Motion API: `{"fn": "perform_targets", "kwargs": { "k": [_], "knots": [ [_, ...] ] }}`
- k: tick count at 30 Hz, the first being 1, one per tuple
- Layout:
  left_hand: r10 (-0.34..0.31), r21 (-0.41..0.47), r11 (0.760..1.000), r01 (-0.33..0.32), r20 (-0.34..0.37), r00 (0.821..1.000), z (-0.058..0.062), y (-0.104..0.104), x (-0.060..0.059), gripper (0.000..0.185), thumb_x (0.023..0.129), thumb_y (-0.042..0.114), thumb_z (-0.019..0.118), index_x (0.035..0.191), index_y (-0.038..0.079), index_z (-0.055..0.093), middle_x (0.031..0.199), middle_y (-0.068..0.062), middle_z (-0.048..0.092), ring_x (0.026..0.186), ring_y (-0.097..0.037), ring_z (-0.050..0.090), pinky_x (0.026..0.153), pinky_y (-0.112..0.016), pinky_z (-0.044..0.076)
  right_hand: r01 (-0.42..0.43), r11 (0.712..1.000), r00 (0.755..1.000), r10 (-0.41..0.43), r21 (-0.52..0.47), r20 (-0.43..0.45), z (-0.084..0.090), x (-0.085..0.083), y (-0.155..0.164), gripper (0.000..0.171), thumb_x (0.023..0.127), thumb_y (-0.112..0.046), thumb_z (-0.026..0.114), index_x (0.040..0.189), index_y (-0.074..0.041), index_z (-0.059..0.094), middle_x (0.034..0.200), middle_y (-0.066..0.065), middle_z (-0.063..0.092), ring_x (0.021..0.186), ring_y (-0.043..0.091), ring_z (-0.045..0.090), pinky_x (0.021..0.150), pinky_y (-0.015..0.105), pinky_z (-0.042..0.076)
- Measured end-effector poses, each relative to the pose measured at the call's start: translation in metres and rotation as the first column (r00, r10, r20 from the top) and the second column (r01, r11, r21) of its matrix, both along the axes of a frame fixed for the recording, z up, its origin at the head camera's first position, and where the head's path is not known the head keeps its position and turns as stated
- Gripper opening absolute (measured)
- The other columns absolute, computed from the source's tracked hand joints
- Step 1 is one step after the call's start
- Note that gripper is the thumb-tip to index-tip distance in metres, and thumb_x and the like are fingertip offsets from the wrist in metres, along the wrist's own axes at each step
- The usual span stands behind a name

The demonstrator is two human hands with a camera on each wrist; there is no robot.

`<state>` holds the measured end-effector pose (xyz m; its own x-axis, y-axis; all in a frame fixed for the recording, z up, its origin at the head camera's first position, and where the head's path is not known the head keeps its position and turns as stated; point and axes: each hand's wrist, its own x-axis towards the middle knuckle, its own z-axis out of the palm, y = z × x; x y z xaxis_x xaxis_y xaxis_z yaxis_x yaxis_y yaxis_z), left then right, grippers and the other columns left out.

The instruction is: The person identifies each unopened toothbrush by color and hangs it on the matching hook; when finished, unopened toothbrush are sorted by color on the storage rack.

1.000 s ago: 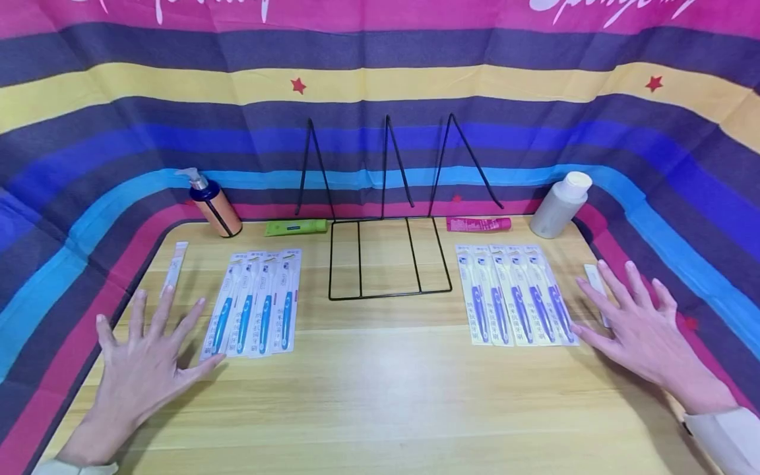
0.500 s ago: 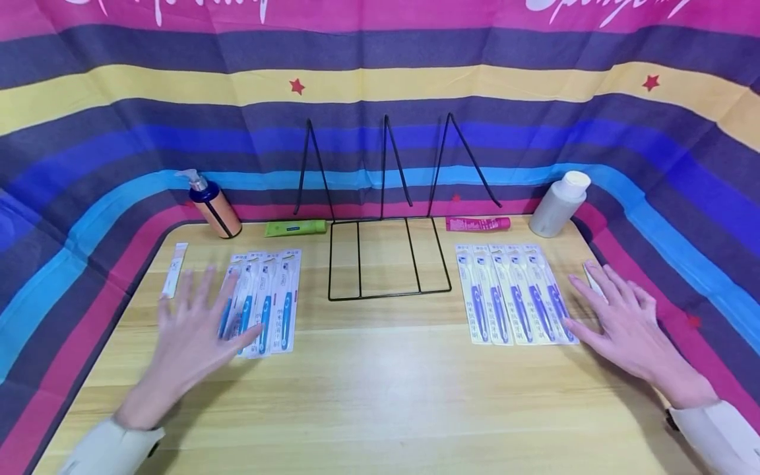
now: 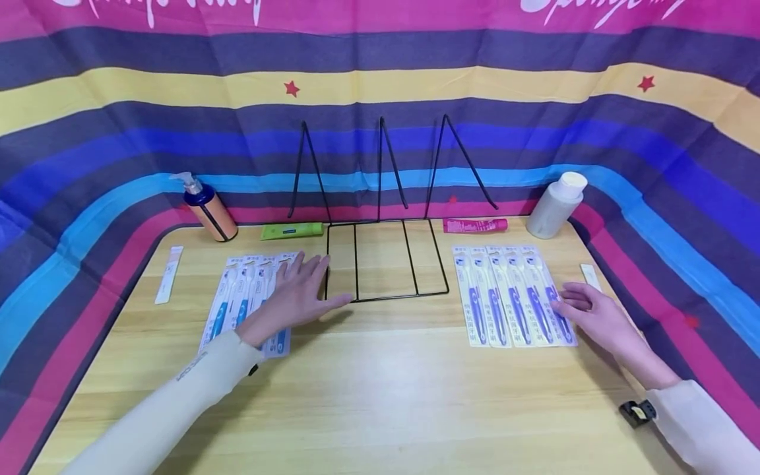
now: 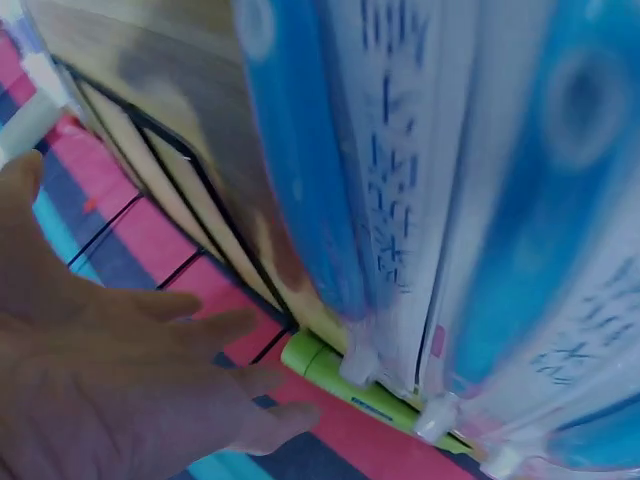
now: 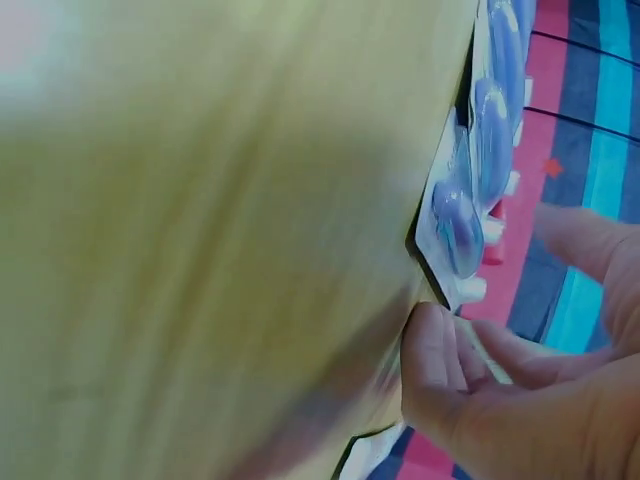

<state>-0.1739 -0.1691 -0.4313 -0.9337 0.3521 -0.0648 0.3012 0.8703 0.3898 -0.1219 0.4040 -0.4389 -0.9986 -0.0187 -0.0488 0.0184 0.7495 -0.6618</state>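
Swung the left hand toward 3 o'clock, from near the slim white stick at 10 o'clock to over the 4 blue toothbrush packs, now partly covering the rightmost, with the thumb near the wire rack. Brought far more of the left sleeve into view. Shifted the right hand toward 9 o'clock and curled its previously spread fingers at the 3 o'clock edge of the 5 purple toothbrush packs.

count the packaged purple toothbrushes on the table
5, side by side, left of the right hand: leftmost toothbrush, second toothbrush, third toothbrush, fourth toothbrush, and rightmost toothbrush, nearest that hand; none seems hidden.
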Motion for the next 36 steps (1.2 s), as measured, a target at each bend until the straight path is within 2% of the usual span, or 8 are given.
{"fn": "perform_targets", "kwargs": {
  "k": [7, 14, 19, 23, 27, 30, 33, 36],
  "knots": [
    [-0.039, -0.095, 0.994, 0.045, 0.064, 0.997, -0.011, 0.001, -0.016, 0.103, 0.100, 0.071, 0.065, 0.170, 0.001, 0.034, 0.176, -0.024, 0.027, 0.163, -0.053, 0.006, 0.125, -0.076, 0.000, 0.041, 0.995, 0.986, -0.055, 0.090, 0.159, 0.012, -0.010, 0.004, 0.070, 0.107, -0.040, 0.072, 0.143, 0.018, 0.055, 0.129, 0.036, 0.068, 0.117, 0.043, 0.065, 0.074, 0.018, 0.048],
    [-0.079, -0.097, 0.992, 0.083, 0.042, 0.996, -0.014, -0.008, -0.027, 0.100, 0.103, 0.068, 0.062, 0.170, 0.001, 0.033, 0.178, -0.021, 0.023, 0.163, -0.053, 0.006, 0.128, -0.069, -0.001, 0.066, 0.995, 0.969, -0.080, 0.069, 0.233, 0.014, -0.017, 0.004, 0.064, 0.104, -0.036, 0.077, 0.135, 0.018, 0.061, 0.113, 0.022, 0.075, 0.097, 0.022, 0.064, 0.073, 0.021, 0.048],
    [-0.070, -0.089, 0.993, 0.074, 0.052, 0.996, -0.015, -0.011, -0.030, 0.101, 0.102, 0.067, 0.064, 0.172, 0.002, 0.029, 0.178, -0.019, 0.022, 0.163, -0.052, 0.007, 0.129, -0.066, -0.002, 0.124, 0.991, 0.961, -0.106, -0.056, 0.254, 0.009, -0.017, 0.000, 0.062, 0.106, -0.030, 0.074, 0.140, 0.018, 0.054, 0.114, 0.016, 0.069, 0.089, 0.012, 0.061, 0.071, 0.022, 0.051],
    [-0.069, -0.095, 0.993, 0.076, 0.076, 0.995, -0.016, -0.010, -0.031, 0.104, 0.102, 0.069, 0.063, 0.173, 0.002, 0.025, 0.179, -0.018, 0.019, 0.163, -0.051, 0.008, 0.130, -0.064, -0.002, 0.143, 0.972, 0.964, -0.095, -0.184, 0.248, 0.008, -0.012, -0.001, 0.062, 0.110, -0.023, 0.068, 0.147, 0.020, 0.045, 0.105, -0.003, 0.069, 0.084, 0.005, 0.064, 0.071, 0.025, 0.055],
    [-0.069, -0.102, 0.992, 0.078, 0.093, 0.993, -0.015, -0.010, -0.032, 0.103, 0.104, 0.068, 0.061, 0.173, 0.003, 0.023, 0.180, -0.017, 0.016, 0.164, -0.050, 0.008, 0.130, -0.063, 0.000, 0.152, 0.911, 0.978, -0.082, -0.384, 0.193, 0.011, -0.006, -0.006, 0.054, 0.110, -0.012, 0.067, 0.148, 0.017, 0.042, 0.100, -0.018, 0.069, 0.086, 0.002, 0.067, 0.071, 0.023, 0.057],
    [-0.068, -0.100, 0.992, 0.077, 0.093, 0.993, -0.013, -0.011, -0.032, 0.101, 0.105, 0.066, 0.061, 0.173, 0.002, 0.023, 0.180, -0.018, 0.016, 0.164, -0.049, 0.009, 0.131, -0.062, 0.004, 0.112, 0.800, 0.990, -0.040, -0.590, 0.133, 0.016, -0.001, -0.016, 0.033, 0.108, -0.002, 0.067, 0.138, 0.001, 0.053, 0.102, -0.013, 0.072, 0.088, 0.005, 0.070, 0.071, 0.023, 0.059],
    [-0.065, -0.084, 0.994, 0.074, 0.102, 0.993, -0.013, -0.013, -0.032, 0.101, 0.105, 0.065, 0.062, 0.173, 0.002, 0.022, 0.180, -0.018, 0.016, 0.164, -0.048, 0.009, 0.131, -0.063, 0.007, 0.063, 0.692, 0.994, 0.023, -0.720, 0.109, 0.022, 0.004, -0.040, 0.032, 0.106, 0.006, 0.066, 0.131, -0.014, 0.060, 0.110, -0.005, 0.074, 0.090, 0.011, 0.074, 0.071, 0.028, 0.062],
    [-0.066, -0.068, 0.995, 0.074, 0.107, 0.992, -0.013, -0.012, -0.032, 0.101, 0.105, 0.064, 0.062, 0.173, 0.002, 0.023, 0.180, -0.018, 0.016, 0.164, -0.048, 0.008, 0.130, -0.064, 0.011, 0.028, 0.707, 0.992, 0.067, -0.706, 0.107, 0.029, 0.011, -0.075, 0.035, 0.106, 0.003, 0.067, 0.134, -0.019, 0.063, 0.116, -0.005, 0.074, 0.093, 0.015, 0.075, 0.071, 0.032, 0.064]
  ]
}}
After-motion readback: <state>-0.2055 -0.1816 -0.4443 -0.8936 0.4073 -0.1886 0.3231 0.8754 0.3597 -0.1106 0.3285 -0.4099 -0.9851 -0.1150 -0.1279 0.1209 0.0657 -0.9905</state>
